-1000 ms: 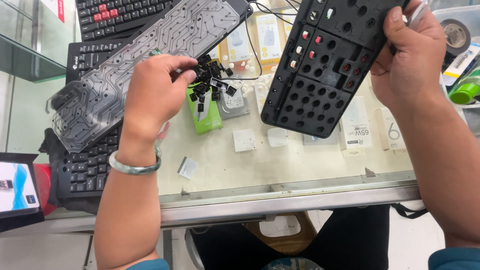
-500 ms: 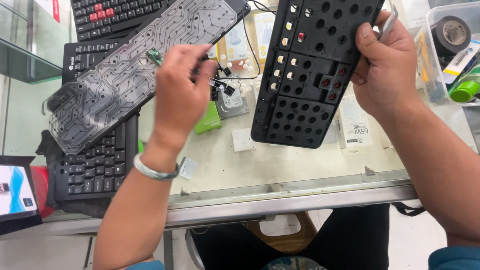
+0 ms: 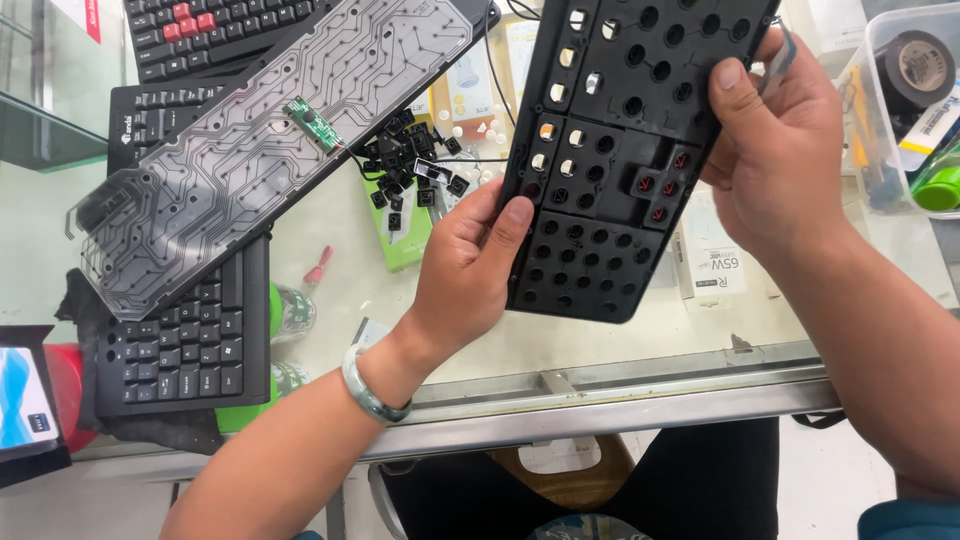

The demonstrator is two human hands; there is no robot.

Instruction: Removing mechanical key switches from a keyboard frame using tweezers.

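I hold a black keyboard frame (image 3: 610,150), full of round key holes, upright over the glass counter. My right hand (image 3: 775,160) grips its right edge, thumb on the front face. My left hand (image 3: 465,270) holds the frame's left edge, thumb pressed on it; a pale green bangle circles that wrist. A translucent grey membrane sheet (image 3: 260,150) with printed traces and a small green circuit board (image 3: 312,124) lies to the left. Several loose black keycaps (image 3: 410,165) are piled between the sheet and the frame.
Black keyboards lie at the left (image 3: 180,340) and top left (image 3: 215,30), the latter with red keys. A clear bin (image 3: 915,100) with tape rolls sits at right. Small boxes show under the glass counter (image 3: 600,390). A phone (image 3: 25,400) lies far left.
My left hand has left the keycap pile and moved right onto the frame's left edge. The frame has shifted down and nearer to me.
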